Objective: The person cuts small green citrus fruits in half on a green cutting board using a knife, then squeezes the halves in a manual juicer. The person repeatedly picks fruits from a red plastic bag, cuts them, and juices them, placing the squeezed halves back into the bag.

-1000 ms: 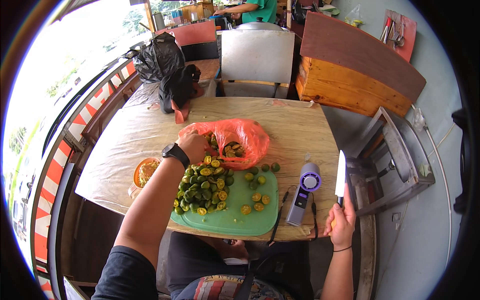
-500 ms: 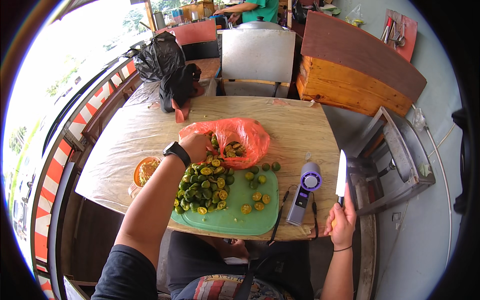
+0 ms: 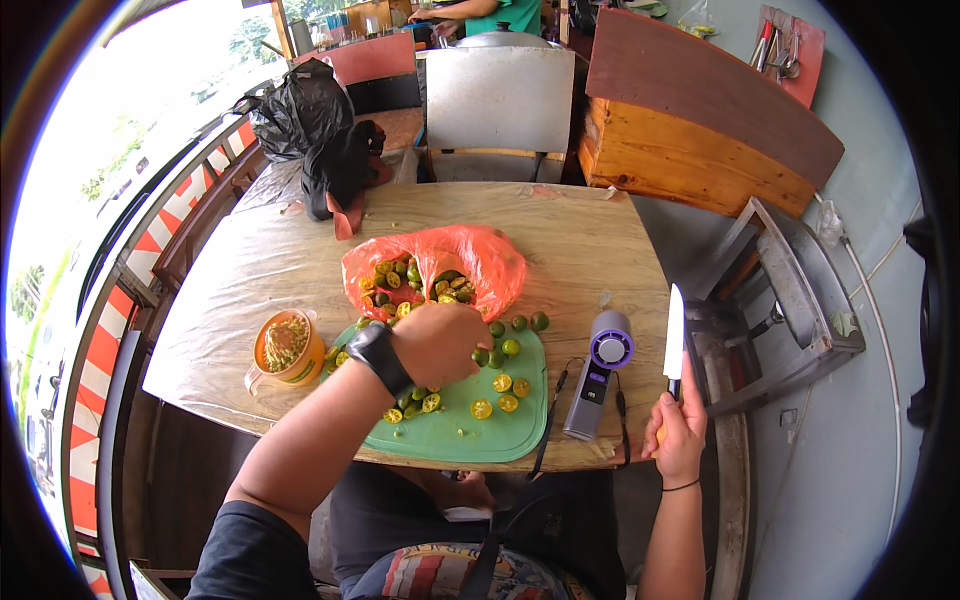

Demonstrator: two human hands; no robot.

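Observation:
My left hand [image 3: 445, 343], with a dark watch on its wrist, is over the green cutting board [image 3: 480, 440]. Its fingers curl down at a small whole green calamansi [image 3: 481, 356]; the fingertips are partly hidden. Beneath this hand and forearm, cut calamansi halves [image 3: 412, 404] lie heaped, mostly covered from sight. Several halves [image 3: 507, 403] rest cut side up at the board's right, near other whole fruits [image 3: 511, 347]. A red plastic bag [image 3: 490, 255] with more cut fruit lies open behind the board. My right hand [image 3: 680, 428] grips a knife [image 3: 675, 335], blade pointing up, right of the table.
An orange cup-shaped juicer [image 3: 290, 345] stands left of the board. To the right lies a grey handheld fan [image 3: 598, 380] with a strap. Black bags [image 3: 305, 110] sit at the far left. A metal-backed chair [image 3: 500, 100] and another person [image 3: 510, 18] are beyond the table.
My left hand has come out of the red bag and moved right and nearer, over the fruit to the whole calamansi. The right hand still holds the knife upright. The view has shifted slightly.

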